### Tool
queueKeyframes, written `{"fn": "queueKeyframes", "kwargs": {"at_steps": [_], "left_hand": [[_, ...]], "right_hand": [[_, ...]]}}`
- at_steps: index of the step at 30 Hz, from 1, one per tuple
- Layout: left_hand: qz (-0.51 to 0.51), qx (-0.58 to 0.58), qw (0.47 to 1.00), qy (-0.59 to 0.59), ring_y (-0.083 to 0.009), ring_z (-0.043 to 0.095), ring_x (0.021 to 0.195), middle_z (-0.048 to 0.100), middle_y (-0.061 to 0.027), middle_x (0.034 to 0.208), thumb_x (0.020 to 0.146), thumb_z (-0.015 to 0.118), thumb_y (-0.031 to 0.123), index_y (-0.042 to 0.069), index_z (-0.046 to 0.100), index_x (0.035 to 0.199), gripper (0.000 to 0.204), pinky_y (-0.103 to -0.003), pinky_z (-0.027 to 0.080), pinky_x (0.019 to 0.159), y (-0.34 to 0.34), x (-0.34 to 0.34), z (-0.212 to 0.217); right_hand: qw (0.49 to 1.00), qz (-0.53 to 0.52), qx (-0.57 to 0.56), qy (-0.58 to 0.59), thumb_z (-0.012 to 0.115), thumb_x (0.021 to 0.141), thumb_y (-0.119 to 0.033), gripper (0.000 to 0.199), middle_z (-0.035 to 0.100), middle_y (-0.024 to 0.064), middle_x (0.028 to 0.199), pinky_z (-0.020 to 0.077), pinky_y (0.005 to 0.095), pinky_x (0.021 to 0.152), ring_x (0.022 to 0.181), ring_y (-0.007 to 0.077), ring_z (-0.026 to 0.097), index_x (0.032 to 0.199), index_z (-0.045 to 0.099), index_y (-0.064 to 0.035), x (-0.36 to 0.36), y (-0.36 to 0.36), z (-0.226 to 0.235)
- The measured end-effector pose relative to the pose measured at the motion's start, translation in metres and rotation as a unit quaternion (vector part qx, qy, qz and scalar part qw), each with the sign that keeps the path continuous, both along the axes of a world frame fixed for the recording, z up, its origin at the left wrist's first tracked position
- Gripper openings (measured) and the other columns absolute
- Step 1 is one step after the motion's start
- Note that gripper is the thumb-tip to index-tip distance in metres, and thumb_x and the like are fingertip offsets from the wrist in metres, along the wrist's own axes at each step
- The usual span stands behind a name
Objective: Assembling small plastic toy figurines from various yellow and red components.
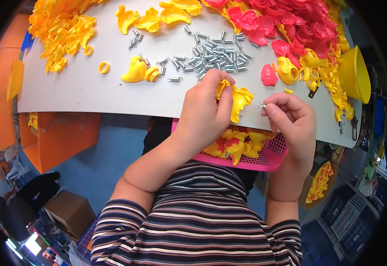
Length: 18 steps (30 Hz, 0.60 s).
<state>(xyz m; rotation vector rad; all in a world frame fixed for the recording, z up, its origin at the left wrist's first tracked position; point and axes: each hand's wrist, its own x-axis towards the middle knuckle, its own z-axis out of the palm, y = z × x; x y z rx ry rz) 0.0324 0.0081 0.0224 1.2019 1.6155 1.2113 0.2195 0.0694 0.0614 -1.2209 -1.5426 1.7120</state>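
Note:
My left hand is closed on a yellow plastic shell piece above the table's near edge. To its right, my right hand pinches a small metal spring by one end, with its looped tip pointing toward the yellow piece. Just beyond my hands lies a loose pile of silvery springs. A yellow molded figure part with a ring beside it rests left of the pile. On the right sit a pink oval shell and a yellow rounded part.
Heaps of yellow shells and pink shells cover the white table's far side. A pink basket of yellow figures is under the near edge, against my lap. A yellow bowl stands at right; an orange box at lower left.

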Motion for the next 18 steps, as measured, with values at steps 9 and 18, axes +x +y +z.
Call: {"fn": "queueKeyframes", "kwargs": {"at_steps": [9,18], "left_hand": [[0.009,0.076,0.996,-0.036,-0.0029,0.054,0.069,0.060,-0.0032,0.088,0.096,0.055,0.003,0.001,0.054,0.104,0.008,-0.019,0.046,0.057,-0.004,0.009,-0.008],[-0.009,0.075,0.996,-0.037,-0.0038,0.054,0.076,0.058,-0.0042,0.094,0.093,0.054,-0.001,0.002,0.050,0.103,0.011,-0.019,0.047,0.062,-0.007,0.007,-0.003]], "right_hand": [[0.998,-0.048,0.021,0.043,0.064,0.090,-0.003,0.013,0.068,0.0070,0.083,0.0476,0.0185,0.060,0.065,0.0056,0.059,0.101,0.065,0.0044,-0.012,-0.021,-0.011],[0.996,-0.067,0.040,0.043,0.065,0.090,-0.003,0.012,0.068,0.0071,0.085,0.0503,0.0171,0.062,0.067,0.0061,0.061,0.100,0.065,0.0034,-0.015,-0.026,-0.012]]}}
